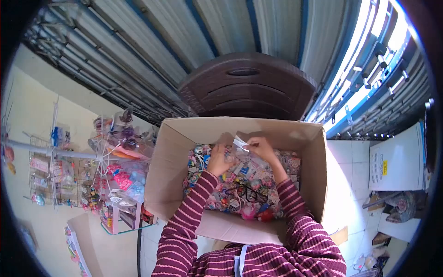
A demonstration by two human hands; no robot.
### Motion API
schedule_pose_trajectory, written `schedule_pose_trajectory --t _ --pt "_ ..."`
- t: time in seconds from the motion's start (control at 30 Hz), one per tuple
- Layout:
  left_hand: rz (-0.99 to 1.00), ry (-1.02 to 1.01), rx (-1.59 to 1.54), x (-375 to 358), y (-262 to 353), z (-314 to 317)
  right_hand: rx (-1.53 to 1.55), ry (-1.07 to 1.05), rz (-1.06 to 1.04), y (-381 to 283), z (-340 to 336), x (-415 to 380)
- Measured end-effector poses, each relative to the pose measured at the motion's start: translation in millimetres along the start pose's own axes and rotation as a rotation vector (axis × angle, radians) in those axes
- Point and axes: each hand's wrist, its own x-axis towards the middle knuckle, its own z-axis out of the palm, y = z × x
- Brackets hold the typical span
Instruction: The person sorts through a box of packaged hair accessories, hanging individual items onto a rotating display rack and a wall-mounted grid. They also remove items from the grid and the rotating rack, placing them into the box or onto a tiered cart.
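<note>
A large open cardboard box holds a heap of small colourful trinkets, many of them in clear packets. Over the far part of the heap, my right hand pinches a small white card at its edge. Whether a clear packet hangs from that card is hard to make out. My left hand lies on the trinkets at the left, its fingers apart and partly sunk among them. A pink piece and a red piece lie near the box's close wall.
A dark brown plastic chair stands right behind the box, before a corrugated metal shutter. On the left, racks hang with packaged goods. A white appliance stands at the right on the tiled floor.
</note>
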Motion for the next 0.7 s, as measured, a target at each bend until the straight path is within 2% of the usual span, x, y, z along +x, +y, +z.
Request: schedule_pose_trajectory --t 0.03,0.1,0.17,0.27,0.3,0.33,0.37,0.43,0.47,0.5,0.57,0.63,0.7 --pt "0.055 0.036 0.028 -2.4 13.6 -17.0 -0.002 -0.017 -0.016 -32.7 1.8 -3.9" --pt "0.056 0.089 -0.042 -17.4 50.7 -50.3 0.233 -0.003 0.089 -92.6 7.5 -16.2" --pt "0.093 0.174 -0.117 -37.6 73.0 -68.6 0.283 -0.016 0.069 -118.1 21.3 -24.2" --pt "0.022 0.294 -0.164 -74.1 85.6 -86.9 0.353 -0.069 0.042 -163.1 49.4 -39.6" --pt "-0.038 0.342 -0.297 -85.5 87.4 -92.7 0.368 -0.112 0.033 -173.9 62.6 -42.7" --pt "-0.097 0.391 -0.434 -94.8 86.6 -97.9 0.407 -0.157 -0.088 -178.5 79.6 -42.7" --pt "-0.099 0.417 -0.437 -102.6 82.8 -103.9 0.395 -0.179 -0.096 -186.5 93.7 -42.4" --pt "0.000 0.374 -0.876 -118.4 73.1 -117.8 0.279 -0.243 -0.318 -208.8 120.7 -42.7" --pt "-0.031 0.365 -1.103 -126.9 71.6 -124.5 0.432 -0.382 -0.216 -219.0 133.5 -41.7" --pt "-0.021 0.393 -1.106 -133.2 65.4 -131.5 0.418 -0.405 -0.225 -226.9 146.5 -41.4" --pt "0.046 0.323 -1.395 -144.5 51.0 -149.1 0.420 -0.548 -0.117 -241.0 170.7 -41.0" --pt "0.082 0.368 -1.508 -159.4 43.0 -166.4 0.317 -0.593 -0.171 -252.9 192.1 -42.0" --pt "0.250 0.328 -1.669 -173.8 30.2 -180.5 0.274 -0.597 -0.397 -258.2 214.7 -43.4"
